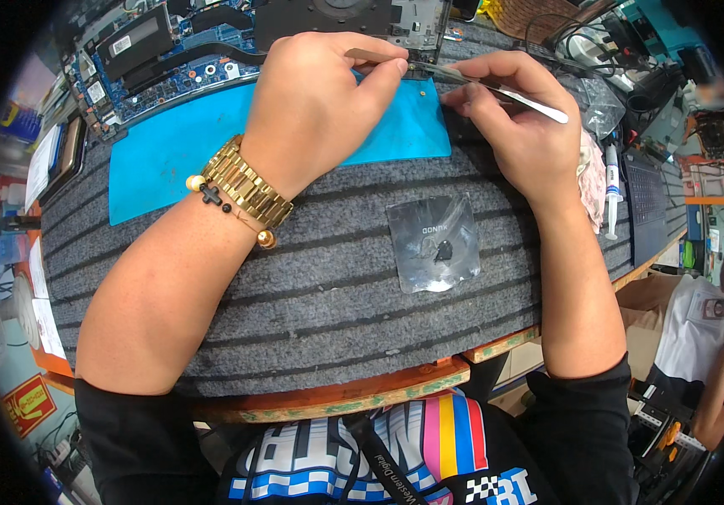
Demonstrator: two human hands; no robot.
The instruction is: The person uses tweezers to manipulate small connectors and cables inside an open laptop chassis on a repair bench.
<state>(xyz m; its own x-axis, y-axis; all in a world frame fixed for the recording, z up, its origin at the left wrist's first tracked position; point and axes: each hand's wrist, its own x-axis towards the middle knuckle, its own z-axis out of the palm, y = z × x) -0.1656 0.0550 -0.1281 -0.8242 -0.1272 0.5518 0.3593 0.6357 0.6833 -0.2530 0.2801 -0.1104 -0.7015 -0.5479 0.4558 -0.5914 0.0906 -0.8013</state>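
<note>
My right hand [530, 126] holds slim metal tweezers [539, 105] in a pinch, their tips pointing left toward my other hand. Thumb and forefinger of my left hand [311, 109] are closed on a thin flat metal piece [366, 55]; its kind is unclear. A small dark part [417, 71] shows where the tweezers' tips meet my left fingertips, too small to name. Both hands are over the near edge of an opened laptop [210, 71] with a blue circuit board. Beneath my left hand lies a light-blue mat [168, 160], with a tiny gold-coloured piece [423, 93] on it.
A clear plastic pouch [435, 261] with a small black piece lies on the grey ribbed mat [320, 311]. To the right are a cloth [591, 181], a syringe [612, 189] and a dark keyboard [652, 194]. Cables [577, 50] crowd the far right. Another person [707, 328] is at the right.
</note>
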